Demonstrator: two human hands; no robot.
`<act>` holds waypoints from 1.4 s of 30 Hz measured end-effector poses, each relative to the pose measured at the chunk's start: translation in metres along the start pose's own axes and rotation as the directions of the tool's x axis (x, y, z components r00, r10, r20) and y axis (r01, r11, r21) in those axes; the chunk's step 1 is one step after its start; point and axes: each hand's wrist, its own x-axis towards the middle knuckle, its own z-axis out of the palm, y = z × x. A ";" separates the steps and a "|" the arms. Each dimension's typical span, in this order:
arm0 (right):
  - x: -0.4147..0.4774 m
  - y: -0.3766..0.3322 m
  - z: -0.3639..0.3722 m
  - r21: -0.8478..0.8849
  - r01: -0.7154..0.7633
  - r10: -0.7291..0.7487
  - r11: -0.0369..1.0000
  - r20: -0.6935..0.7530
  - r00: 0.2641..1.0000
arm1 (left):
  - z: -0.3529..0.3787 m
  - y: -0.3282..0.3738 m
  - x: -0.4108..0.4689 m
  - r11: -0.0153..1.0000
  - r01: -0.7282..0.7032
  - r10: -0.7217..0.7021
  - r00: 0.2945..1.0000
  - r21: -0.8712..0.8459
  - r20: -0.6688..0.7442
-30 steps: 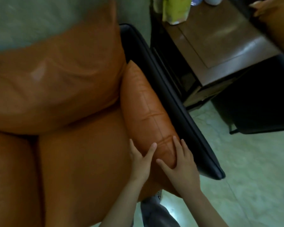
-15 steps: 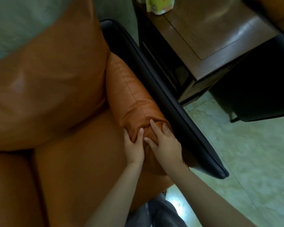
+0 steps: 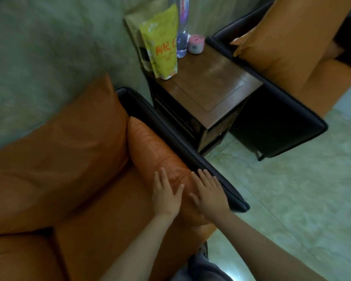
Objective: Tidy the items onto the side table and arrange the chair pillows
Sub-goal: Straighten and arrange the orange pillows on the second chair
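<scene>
A long orange leather side pillow [image 3: 152, 151] lies along the inside of the chair's black armrest [image 3: 182, 151]. My left hand [image 3: 165, 194] and my right hand [image 3: 210, 192] both rest flat on its near end, fingers straight and spread. A big orange back pillow [image 3: 65, 151] leans against the chair back. On the brown wooden side table [image 3: 213, 84] stand a yellow pouch [image 3: 162, 51], a clear plastic bottle [image 3: 181, 35] and a small pink-topped roll [image 3: 196, 44], all at the table's far end by the wall.
A second chair with an orange pillow [image 3: 288, 41] and a black armrest [image 3: 280, 122] stands right of the table. The orange seat cushion [image 3: 101, 230] spreads below my hands. Pale tiled floor [image 3: 292, 199] lies to the right. A brown paper bag [image 3: 136, 33] stands behind the pouch.
My hands have moved apart and flattened on the side pillow's near end, after being close together on it. My view has lifted, so the side table and second chair show fully.
</scene>
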 end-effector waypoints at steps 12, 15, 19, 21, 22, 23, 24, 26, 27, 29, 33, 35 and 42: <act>-0.048 0.032 -0.115 0.128 -0.176 0.212 0.976 -0.374 0.903 | -0.065 0.086 -0.039 0.693 -0.617 0.639 0.765 0.372 0.078; -0.064 0.053 -0.139 0.111 -0.162 0.195 0.980 -0.437 0.878 | -0.060 0.115 -0.047 0.627 -0.657 0.687 0.720 0.418 0.102; -0.087 0.103 -0.166 0.121 -0.157 0.197 0.980 -0.531 0.824 | -0.036 0.162 -0.061 0.541 -0.681 0.738 0.666 0.494 0.109; -0.100 0.134 -0.175 0.124 -0.155 0.198 0.980 -0.541 0.818 | -0.018 0.190 -0.070 0.528 -0.680 0.749 0.655 0.509 0.098; -0.107 0.152 -0.180 0.129 -0.156 0.201 0.979 -0.546 0.814 | -0.008 0.205 -0.076 0.525 -0.682 0.754 0.650 0.510 0.094; -0.113 0.170 -0.185 0.136 -0.157 0.207 0.978 -0.559 0.803 | 0.003 0.220 -0.081 0.524 -0.683 0.757 0.647 0.509 0.090; -0.120 0.188 -0.191 0.146 -0.161 0.216 0.976 -0.573 0.790 | 0.016 0.237 -0.087 0.528 -0.687 0.758 0.646 0.500 0.086; -0.134 0.230 -0.203 0.162 -0.185 0.245 0.969 -0.587 0.772 | 0.043 0.272 -0.102 0.542 -0.703 0.764 0.641 0.460 0.079; -0.141 0.250 -0.210 0.163 -0.202 0.259 0.966 -0.587 0.767 | 0.057 0.290 -0.109 0.549 -0.712 0.767 0.638 0.437 0.075; -0.154 0.290 -0.222 0.165 -0.220 0.275 0.961 -0.588 0.760 | 0.084 0.322 -0.123 0.563 -0.725 0.768 0.637 0.397 0.073; -0.169 0.354 -0.239 0.200 -0.247 0.318 0.948 -0.594 0.739 | 0.122 0.375 -0.140 0.568 -0.743 0.775 0.628 0.354 0.075; -0.169 0.374 -0.246 0.194 -0.253 0.319 0.948 -0.593 0.739 | 0.133 0.396 -0.141 0.556 -0.746 0.784 0.617 0.365 0.067; -0.135 0.427 -0.262 0.207 -0.177 0.271 0.962 -0.649 0.711 | 0.141 0.449 -0.102 0.607 -0.707 0.755 0.656 0.363 0.014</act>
